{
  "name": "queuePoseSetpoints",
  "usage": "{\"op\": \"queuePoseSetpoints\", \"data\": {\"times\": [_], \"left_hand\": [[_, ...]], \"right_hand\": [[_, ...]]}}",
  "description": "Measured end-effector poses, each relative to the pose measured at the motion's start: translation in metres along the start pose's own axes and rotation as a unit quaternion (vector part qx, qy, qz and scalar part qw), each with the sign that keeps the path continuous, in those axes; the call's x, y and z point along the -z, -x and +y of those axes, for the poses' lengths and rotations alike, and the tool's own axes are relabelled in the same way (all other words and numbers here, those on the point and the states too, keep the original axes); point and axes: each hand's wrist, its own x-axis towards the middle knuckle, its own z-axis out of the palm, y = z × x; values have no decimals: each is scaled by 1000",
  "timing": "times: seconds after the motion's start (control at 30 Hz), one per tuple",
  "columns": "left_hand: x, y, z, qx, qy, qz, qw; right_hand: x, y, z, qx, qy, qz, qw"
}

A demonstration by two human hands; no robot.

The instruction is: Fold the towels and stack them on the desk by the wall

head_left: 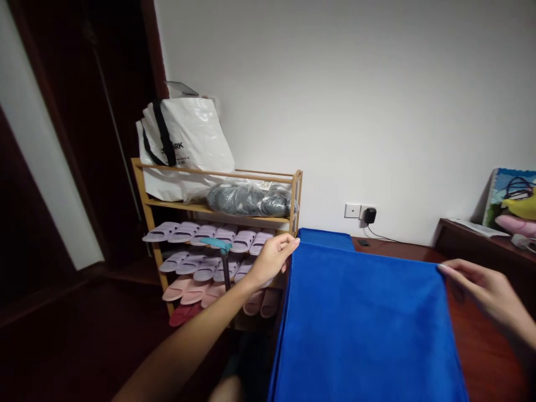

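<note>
A large blue cloth [368,324] with a soft sheen is stretched between my two hands, its top edge nearly straight and its lower part running out of view. My left hand [274,257] pinches its upper left corner between thumb and fingers. At the upper right corner, my right hand [481,287] grips the edge between thumb and fingers. The left side shows more than one layer, so the cloth appears folded. Behind it, a second folded blue cloth [324,239] lies on the reddish-brown table [481,346].
Left of the table stands a wooden shoe rack [295,195] with rows of purple slippers [205,268] and pink slippers [180,287]. It carries a white bag [196,134] and a plastic-wrapped grey bundle [247,198]. A black plug [369,215] sits in the wall socket, its cord trailing right.
</note>
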Motion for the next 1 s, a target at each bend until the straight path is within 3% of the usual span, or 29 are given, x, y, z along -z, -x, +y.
{"op": "queuePoseSetpoints", "data": {"times": [0.07,0.23,0.37,0.5,0.67,0.8,0.9,1.0], "left_hand": [[-7,-21,-43,25,-22,9,999],[-29,-61,-132,75,-70,30,994],[-40,-78,-177,106,-114,44,987],[-42,-94,-204,116,-165,53,978],[-41,-109,-216,117,-233,46,964],[-46,-111,-210,103,-279,30,954],[-50,-97,-189,68,-308,20,949],[-46,-55,-151,7,-318,-34,947]], "right_hand": [[-21,-15,17,-29,-7,-81,996],[-82,-49,69,-67,21,-115,991],[-117,-67,102,-98,64,-122,986],[-138,-84,122,-118,112,-123,979],[-156,-97,141,-120,161,-120,972],[-167,-100,148,-107,187,-115,970],[-168,-92,143,-88,200,-106,970],[-155,-60,135,-39,193,-110,974]]}}
